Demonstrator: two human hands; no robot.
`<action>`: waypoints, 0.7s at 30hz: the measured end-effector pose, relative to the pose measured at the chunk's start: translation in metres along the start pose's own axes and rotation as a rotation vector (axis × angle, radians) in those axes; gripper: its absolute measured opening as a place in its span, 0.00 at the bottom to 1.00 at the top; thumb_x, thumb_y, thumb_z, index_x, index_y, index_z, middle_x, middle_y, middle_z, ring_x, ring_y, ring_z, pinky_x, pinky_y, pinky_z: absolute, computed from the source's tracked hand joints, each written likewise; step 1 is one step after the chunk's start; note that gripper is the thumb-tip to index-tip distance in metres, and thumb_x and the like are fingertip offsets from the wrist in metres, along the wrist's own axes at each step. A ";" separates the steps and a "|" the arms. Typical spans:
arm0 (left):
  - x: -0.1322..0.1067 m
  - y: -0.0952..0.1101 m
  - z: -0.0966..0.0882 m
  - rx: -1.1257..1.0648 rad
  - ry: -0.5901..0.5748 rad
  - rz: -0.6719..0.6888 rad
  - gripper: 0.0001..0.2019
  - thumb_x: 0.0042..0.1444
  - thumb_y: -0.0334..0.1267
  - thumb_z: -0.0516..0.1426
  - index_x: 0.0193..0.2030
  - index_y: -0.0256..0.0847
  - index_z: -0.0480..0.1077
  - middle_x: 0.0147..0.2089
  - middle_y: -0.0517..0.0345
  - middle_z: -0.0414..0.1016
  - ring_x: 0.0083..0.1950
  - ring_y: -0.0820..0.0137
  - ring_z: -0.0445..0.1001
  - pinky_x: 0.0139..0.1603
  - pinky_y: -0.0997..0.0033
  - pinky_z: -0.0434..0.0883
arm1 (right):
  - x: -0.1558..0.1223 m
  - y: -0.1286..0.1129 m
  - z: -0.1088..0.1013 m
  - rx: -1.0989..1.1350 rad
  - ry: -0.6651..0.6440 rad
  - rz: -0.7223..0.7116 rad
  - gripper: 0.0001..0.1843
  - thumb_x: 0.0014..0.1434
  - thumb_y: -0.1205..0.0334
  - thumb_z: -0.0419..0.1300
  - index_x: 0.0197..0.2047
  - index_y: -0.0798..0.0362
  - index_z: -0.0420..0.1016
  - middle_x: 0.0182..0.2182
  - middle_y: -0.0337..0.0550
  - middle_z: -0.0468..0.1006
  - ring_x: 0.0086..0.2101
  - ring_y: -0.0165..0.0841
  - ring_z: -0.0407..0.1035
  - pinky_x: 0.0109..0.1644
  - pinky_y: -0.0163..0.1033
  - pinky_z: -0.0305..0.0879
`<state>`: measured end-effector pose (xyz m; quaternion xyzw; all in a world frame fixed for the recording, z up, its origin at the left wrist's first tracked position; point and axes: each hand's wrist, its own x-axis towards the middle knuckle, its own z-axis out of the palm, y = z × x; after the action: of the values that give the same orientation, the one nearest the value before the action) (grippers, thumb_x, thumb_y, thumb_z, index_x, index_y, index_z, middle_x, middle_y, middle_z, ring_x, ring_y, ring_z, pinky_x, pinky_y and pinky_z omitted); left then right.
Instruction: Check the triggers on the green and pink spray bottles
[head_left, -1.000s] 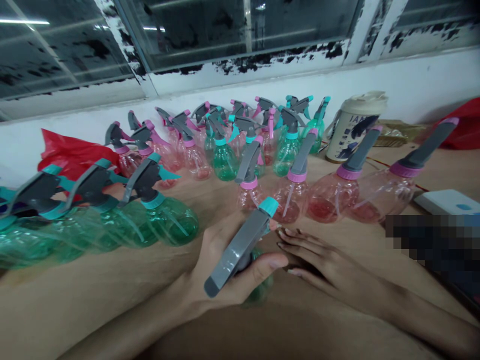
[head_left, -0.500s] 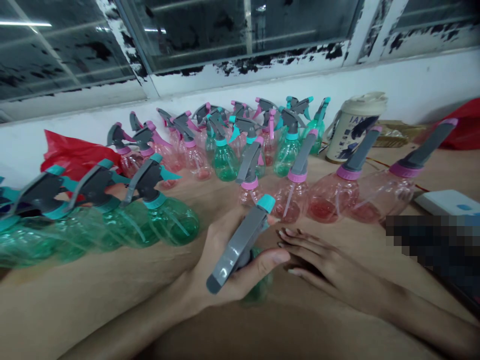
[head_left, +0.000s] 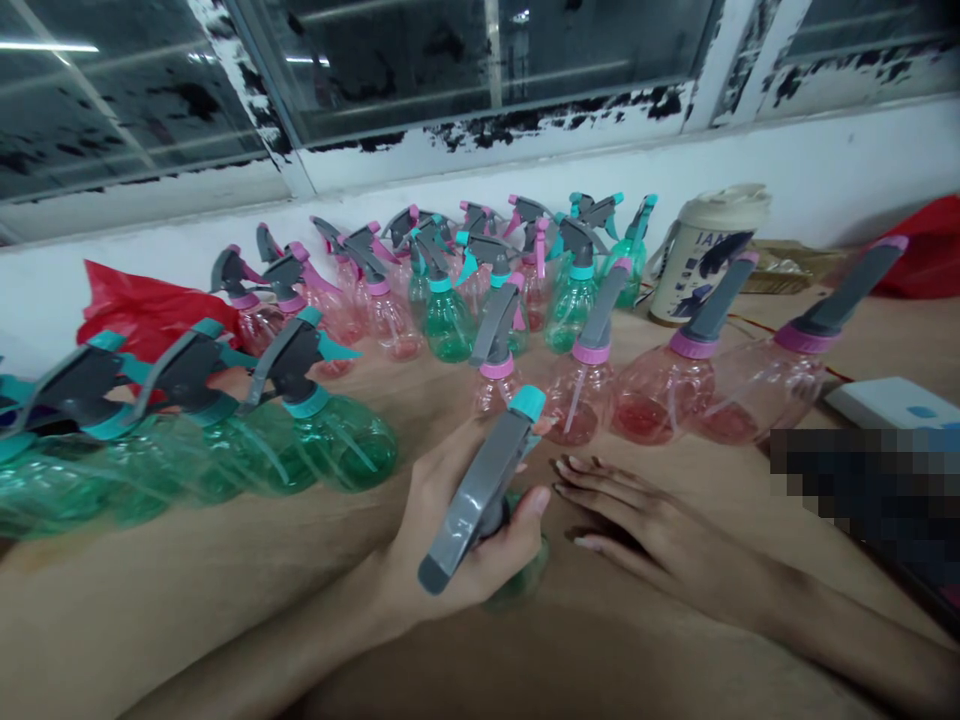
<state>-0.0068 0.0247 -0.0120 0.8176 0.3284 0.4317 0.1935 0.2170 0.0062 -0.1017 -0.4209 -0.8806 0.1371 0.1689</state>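
Note:
In the lower middle of the head view, my left hand (head_left: 442, 530) is wrapped round the neck of a green spray bottle (head_left: 480, 500) with a grey head and a turquoise nozzle. The nozzle points away from me, and the hand hides much of the bottle's body. Flat on the table to its right lies my right hand (head_left: 645, 520), fingers stretched out and holding nothing. Just beyond both hands stand several pink spray bottles (head_left: 581, 400) in a row. To the left is a row of green spray bottles (head_left: 345, 445) with turquoise collars.
More pink and green bottles (head_left: 450, 320) crowd together by the wall. A printed cup (head_left: 701, 255) stands back right, near a small cardboard box (head_left: 795, 268). Red plastic (head_left: 142, 315) lies behind the left row. A white device (head_left: 892, 405) sits on the table (head_left: 247, 580) at right.
My left thumb has drawn in closer round the spray bottle's neck. The spray head has shifted very slightly. My right hand stays in place.

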 end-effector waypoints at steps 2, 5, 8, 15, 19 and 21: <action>0.000 -0.002 0.000 -0.001 -0.002 0.021 0.16 0.50 0.32 0.56 0.47 0.44 0.63 0.37 0.56 0.71 0.34 0.67 0.74 0.35 0.64 0.74 | 0.000 0.000 0.000 -0.004 0.003 -0.001 0.26 0.63 0.53 0.49 0.63 0.49 0.56 0.62 0.42 0.58 0.61 0.36 0.51 0.63 0.49 0.54; -0.001 -0.002 0.001 -0.015 -0.022 0.017 0.17 0.51 0.31 0.56 0.49 0.45 0.62 0.41 0.55 0.71 0.36 0.67 0.74 0.37 0.65 0.74 | 0.000 0.000 0.000 -0.006 0.016 -0.007 0.26 0.63 0.53 0.50 0.63 0.49 0.55 0.62 0.42 0.59 0.60 0.36 0.52 0.62 0.50 0.54; 0.000 -0.001 0.001 -0.026 -0.023 -0.001 0.17 0.51 0.31 0.56 0.49 0.43 0.62 0.42 0.55 0.71 0.37 0.68 0.74 0.37 0.67 0.74 | -0.001 0.001 0.001 -0.018 0.020 -0.011 0.26 0.63 0.53 0.50 0.63 0.49 0.55 0.62 0.42 0.59 0.60 0.36 0.53 0.62 0.49 0.54; 0.002 0.002 -0.003 0.046 -0.045 -0.045 0.12 0.51 0.32 0.55 0.44 0.43 0.65 0.36 0.57 0.72 0.34 0.68 0.74 0.35 0.69 0.74 | -0.002 0.001 0.001 -0.015 0.025 -0.016 0.27 0.63 0.54 0.50 0.64 0.49 0.54 0.62 0.42 0.59 0.60 0.37 0.53 0.62 0.49 0.55; 0.007 0.006 -0.007 0.030 -0.058 -0.017 0.07 0.52 0.32 0.56 0.39 0.43 0.66 0.32 0.60 0.72 0.32 0.69 0.74 0.34 0.69 0.73 | -0.001 0.001 -0.001 0.008 0.013 -0.018 0.26 0.63 0.54 0.51 0.63 0.47 0.56 0.62 0.41 0.59 0.60 0.37 0.53 0.62 0.49 0.55; 0.008 0.007 -0.008 0.025 -0.048 0.002 0.04 0.52 0.33 0.57 0.35 0.42 0.66 0.31 0.59 0.71 0.31 0.69 0.74 0.33 0.69 0.73 | 0.000 0.002 -0.001 0.011 0.010 -0.021 0.26 0.63 0.53 0.51 0.63 0.47 0.56 0.62 0.41 0.59 0.60 0.37 0.53 0.62 0.50 0.55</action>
<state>-0.0074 0.0258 0.0018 0.8304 0.3282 0.4080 0.1905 0.2183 0.0073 -0.1018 -0.4112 -0.8835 0.1378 0.1771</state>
